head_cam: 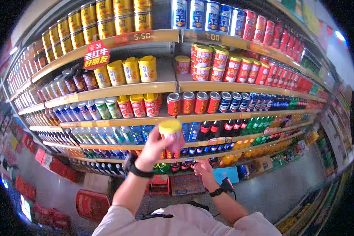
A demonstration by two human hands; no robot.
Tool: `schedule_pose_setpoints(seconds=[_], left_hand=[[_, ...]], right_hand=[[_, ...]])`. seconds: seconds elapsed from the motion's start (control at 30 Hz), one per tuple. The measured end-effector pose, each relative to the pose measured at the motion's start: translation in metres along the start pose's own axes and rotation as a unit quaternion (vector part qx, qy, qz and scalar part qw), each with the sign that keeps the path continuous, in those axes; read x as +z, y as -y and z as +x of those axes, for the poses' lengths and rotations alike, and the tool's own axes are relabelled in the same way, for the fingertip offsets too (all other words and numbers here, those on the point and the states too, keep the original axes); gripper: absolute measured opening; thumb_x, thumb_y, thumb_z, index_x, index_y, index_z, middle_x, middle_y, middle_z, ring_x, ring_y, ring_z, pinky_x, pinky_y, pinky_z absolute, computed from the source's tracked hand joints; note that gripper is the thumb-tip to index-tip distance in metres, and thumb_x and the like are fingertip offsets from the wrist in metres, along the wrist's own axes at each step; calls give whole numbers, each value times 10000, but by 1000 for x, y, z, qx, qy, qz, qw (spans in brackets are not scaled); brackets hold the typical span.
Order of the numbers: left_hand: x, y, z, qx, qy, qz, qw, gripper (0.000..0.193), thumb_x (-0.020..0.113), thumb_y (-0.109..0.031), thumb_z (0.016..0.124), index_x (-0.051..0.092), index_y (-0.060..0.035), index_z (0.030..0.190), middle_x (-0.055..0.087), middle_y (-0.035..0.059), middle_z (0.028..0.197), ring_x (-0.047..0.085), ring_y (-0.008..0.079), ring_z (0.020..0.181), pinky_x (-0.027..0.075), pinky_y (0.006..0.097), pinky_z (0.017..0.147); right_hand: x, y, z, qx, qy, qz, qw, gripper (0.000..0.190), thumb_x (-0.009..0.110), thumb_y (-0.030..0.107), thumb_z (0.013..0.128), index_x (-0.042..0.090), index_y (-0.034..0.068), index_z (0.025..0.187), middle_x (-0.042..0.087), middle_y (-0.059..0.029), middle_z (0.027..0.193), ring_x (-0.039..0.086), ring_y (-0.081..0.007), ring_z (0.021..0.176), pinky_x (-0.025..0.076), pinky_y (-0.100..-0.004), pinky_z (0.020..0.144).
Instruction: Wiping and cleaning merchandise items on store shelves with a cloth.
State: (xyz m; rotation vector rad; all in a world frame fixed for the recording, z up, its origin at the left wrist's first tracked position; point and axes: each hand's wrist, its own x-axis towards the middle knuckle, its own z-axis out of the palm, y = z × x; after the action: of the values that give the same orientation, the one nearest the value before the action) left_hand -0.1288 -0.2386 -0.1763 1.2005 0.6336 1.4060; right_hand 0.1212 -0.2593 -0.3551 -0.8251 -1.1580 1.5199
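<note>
My left hand [150, 150] is closed around a pink can with a yellow lid [171, 134], raised before the lower shelves; the can is a little blurred. My right hand [203, 171] holds nothing that I can see, with its fingers partly bent, in front of the lowest shelf. Beyond the held can, red drink cans [188, 103] stand beside red cans with yellow lids [138, 105]. One shelf higher, red and pink cans with yellow lids [202, 56] are partly stacked, near yellow lidded containers [147, 69].
Shelf edges [141, 88] run across the view, with bottles [205, 129] on lower levels. On the floor are a red plastic basket [93, 205], cardboard boxes [187, 184], a red crate [159, 184] and a blue box [228, 174]. Another shelf unit [309, 209] stands at lower right.
</note>
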Motion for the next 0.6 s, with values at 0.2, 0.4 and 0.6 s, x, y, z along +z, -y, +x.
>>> schedule_pose_setpoints(seconds=[0.2, 0.4, 0.6], left_hand=[[25, -87, 131, 144, -64, 193, 968, 722, 779, -124, 842, 386, -42, 1442, 668, 94, 1058, 644, 128, 922, 539, 276, 770], [9, -88, 212, 187, -56, 337, 921, 606, 730, -123, 886, 400, -65, 1392, 647, 99, 1070, 611, 120, 957, 524, 285, 824], [-2, -74, 244, 154, -27, 415, 896, 505, 677, -116, 926, 414, -53, 1352, 589, 103, 1222, 547, 162, 1132, 450, 315, 993]], right_hand=[[-55, -19, 4, 73, 51, -49, 995, 173, 664, 106, 920, 608, 45, 1072, 588, 7, 811, 551, -76, 719, 451, -235, 598], [-91, -62, 10, 85, 78, -117, 986, 175, 696, 101, 893, 630, 36, 1041, 649, -14, 914, 602, -99, 825, 494, -259, 737], [-105, -74, 15, 87, 29, -160, 983, 179, 712, 108, 871, 658, 42, 1029, 663, -9, 940, 613, -116, 873, 495, -290, 786]])
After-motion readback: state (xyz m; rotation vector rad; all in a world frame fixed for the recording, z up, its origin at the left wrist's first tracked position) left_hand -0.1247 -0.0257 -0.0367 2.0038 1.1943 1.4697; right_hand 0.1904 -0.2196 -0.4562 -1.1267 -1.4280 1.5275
